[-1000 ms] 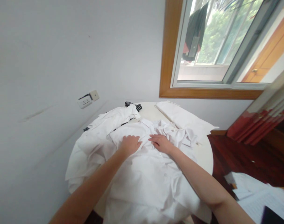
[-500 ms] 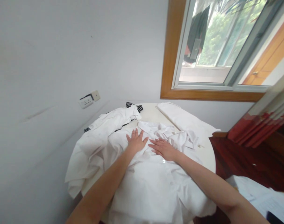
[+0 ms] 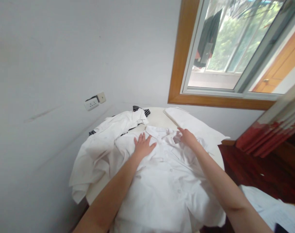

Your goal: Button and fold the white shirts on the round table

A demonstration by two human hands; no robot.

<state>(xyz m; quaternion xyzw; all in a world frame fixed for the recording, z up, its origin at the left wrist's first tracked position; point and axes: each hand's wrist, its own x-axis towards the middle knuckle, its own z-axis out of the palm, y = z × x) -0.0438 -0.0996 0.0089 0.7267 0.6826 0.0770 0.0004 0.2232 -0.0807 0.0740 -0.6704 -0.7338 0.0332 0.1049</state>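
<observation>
A white buttoned shirt (image 3: 167, 181) lies spread front-up over a round white table (image 3: 157, 116). My left hand (image 3: 143, 145) lies flat on the shirt's chest just below the collar (image 3: 154, 131), fingers stretched out. My right hand (image 3: 187, 137) rests palm down on the shirt's right shoulder part, its fingers partly bent onto the cloth; no fold shows gripped in them.
Another crumpled white garment (image 3: 101, 145) with a black-and-white striped piece (image 3: 140, 110) lies at the table's left. A folded white cloth (image 3: 193, 124) sits at the back right. A wall socket (image 3: 92, 103) is on the left wall, a window (image 3: 230, 51) behind, dark red floor (image 3: 254, 161) at right.
My right hand has slid from the shirt's middle up and to the right, flattening the bunched cloth there. My left hand stays spread near the collar.
</observation>
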